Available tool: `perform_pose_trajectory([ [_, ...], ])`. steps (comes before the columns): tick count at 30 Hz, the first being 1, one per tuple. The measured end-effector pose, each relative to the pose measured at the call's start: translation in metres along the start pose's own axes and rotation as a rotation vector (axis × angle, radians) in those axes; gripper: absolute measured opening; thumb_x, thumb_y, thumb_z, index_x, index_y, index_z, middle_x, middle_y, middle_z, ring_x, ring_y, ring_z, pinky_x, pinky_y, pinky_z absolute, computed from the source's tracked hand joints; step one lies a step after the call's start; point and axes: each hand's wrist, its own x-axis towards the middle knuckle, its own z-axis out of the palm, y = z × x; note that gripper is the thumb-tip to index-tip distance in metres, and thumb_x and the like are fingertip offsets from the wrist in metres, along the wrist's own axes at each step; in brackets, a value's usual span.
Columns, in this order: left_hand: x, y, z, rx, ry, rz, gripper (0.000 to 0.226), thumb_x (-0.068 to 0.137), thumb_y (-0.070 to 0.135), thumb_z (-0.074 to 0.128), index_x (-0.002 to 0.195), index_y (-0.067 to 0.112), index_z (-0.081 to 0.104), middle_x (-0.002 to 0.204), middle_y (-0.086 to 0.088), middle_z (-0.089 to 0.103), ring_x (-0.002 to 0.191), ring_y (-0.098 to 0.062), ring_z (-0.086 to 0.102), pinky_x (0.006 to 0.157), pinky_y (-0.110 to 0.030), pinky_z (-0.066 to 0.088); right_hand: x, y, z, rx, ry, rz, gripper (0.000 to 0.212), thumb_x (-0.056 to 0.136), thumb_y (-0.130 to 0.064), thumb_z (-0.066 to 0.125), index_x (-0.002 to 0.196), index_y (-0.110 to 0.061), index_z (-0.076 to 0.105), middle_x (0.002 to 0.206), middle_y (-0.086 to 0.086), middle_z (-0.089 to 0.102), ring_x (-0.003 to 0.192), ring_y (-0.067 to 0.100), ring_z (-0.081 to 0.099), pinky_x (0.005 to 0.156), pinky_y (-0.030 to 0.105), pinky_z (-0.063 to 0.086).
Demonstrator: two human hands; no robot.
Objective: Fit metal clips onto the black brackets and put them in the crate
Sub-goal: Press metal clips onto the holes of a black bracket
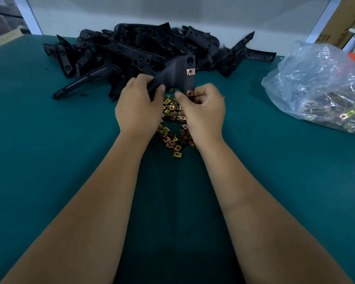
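Matte black bracket (175,75) at frame centre, two copper clips (190,72) on its upright right edge; left hand (138,105) grips it, right hand (201,111) pinches the lower clip.

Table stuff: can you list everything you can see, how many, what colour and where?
held bracket: one, black, lifted above the table centre, between both hands
fitted clips: two, coppery, on the held bracket's right edge, one upper, one lower
bracket pile: many, black, far side of the table
loose clips: many, gold and coppery, scattered on the table under the hands
plastic bag: one, clear, holding more clips, right side
table: one, teal top
cardboard box: one, brown, far right corner
left hand: grips the held bracket's left part
right hand: pinches the bracket at the lower clip
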Motion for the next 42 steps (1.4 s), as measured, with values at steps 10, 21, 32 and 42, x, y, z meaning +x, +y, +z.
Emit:
perform_pose_trajectory([
  [10, 0.002, -0.003, -0.011, -0.203, 0.011, -0.094, 0.024, 0.097, 0.034, 0.053, 0.113, 0.019, 0.064, 0.106, 0.000, 0.065, 0.096, -0.019, 0.059, 0.078, -0.034, 0.046, -0.005, -0.006, -0.010, -0.011, -0.206, 0.008, 0.031, 0.084, -0.022, 0.074, 0.113, -0.022, 0.064, 0.098, 0.000, 0.069, 0.089, 0.013, 0.066, 0.081, 0.030, 0.055],
  [21, -0.008, 0.039, -0.015, -0.605, -0.034, -0.285, 0.009, 0.093, 0.029, 0.065, 0.090, 0.021, 0.063, 0.071, 0.010, 0.057, 0.061, -0.003, 0.051, 0.063, -0.023, 0.044, -0.014, -0.011, -0.025, 0.125, -0.103, 0.100, 0.059, 0.092, -0.027, 0.065, 0.146, -0.021, 0.041, 0.087, -0.010, 0.063, 0.077, -0.004, 0.060, 0.076, 0.016, 0.045],
  [32, -0.052, 0.137, 0.015, -0.921, -0.360, -0.387, 0.007, 0.089, 0.013, 0.070, 0.091, 0.013, 0.064, 0.066, 0.008, 0.068, 0.062, -0.002, 0.065, 0.063, -0.018, 0.053, -0.027, -0.017, -0.095, 0.167, 0.129, 0.155, 0.054, 0.093, -0.025, 0.057, 0.040, -0.031, 0.049, 0.043, -0.018, 0.037, 0.043, 0.001, 0.032, 0.048, 0.023, 0.028],
  [42, -0.121, 0.225, 0.041, -1.088, -0.630, -0.373, 0.046, 0.094, 0.015, 0.064, 0.131, 0.031, 0.042, 0.083, 0.006, 0.065, 0.066, -0.003, 0.065, 0.063, -0.018, 0.056, -0.068, -0.017, -0.250, -0.214, 0.398, 0.127, 0.046, 0.085, -0.027, 0.057, 0.045, -0.020, 0.036, 0.043, -0.006, 0.027, 0.047, 0.010, 0.024, 0.052, 0.031, 0.021],
])
